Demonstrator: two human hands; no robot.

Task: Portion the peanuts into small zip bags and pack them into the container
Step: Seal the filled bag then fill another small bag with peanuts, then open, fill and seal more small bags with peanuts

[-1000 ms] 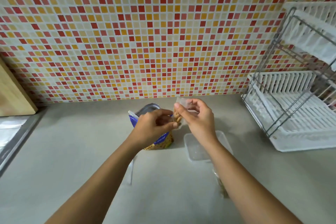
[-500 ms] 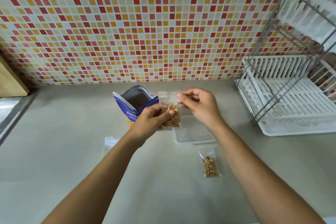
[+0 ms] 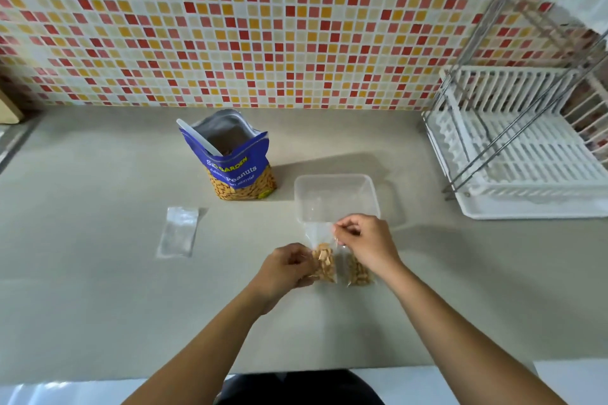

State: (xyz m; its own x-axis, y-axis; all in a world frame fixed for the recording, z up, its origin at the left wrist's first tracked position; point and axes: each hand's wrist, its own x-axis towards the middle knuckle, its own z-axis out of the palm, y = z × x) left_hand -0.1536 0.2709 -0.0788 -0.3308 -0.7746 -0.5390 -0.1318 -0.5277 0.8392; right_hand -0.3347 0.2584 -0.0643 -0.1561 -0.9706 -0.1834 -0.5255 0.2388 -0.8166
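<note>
A small clear zip bag with peanuts (image 3: 324, 261) is held between both hands just above the counter. My left hand (image 3: 284, 268) pinches its lower left side; my right hand (image 3: 365, 240) pinches its top right edge. A second filled zip bag (image 3: 358, 273) lies on the counter under my right hand, partly hidden. The clear plastic container (image 3: 335, 199) stands right behind the hands. The open blue peanut pouch (image 3: 235, 161) stands upright at the back with a white scoop (image 3: 197, 136) in it. An unfilled zip bag (image 3: 179, 230) lies flat to the left.
A white dish rack (image 3: 526, 148) with a metal frame fills the right side of the grey counter (image 3: 98, 289). The mosaic tile wall (image 3: 263, 26) runs along the back. A wooden board edge (image 3: 8, 108) shows at the far left.
Both hands have brought the filled zip bag down and toward me, from beside the pouch to in front of the container. The view has tilted down.
</note>
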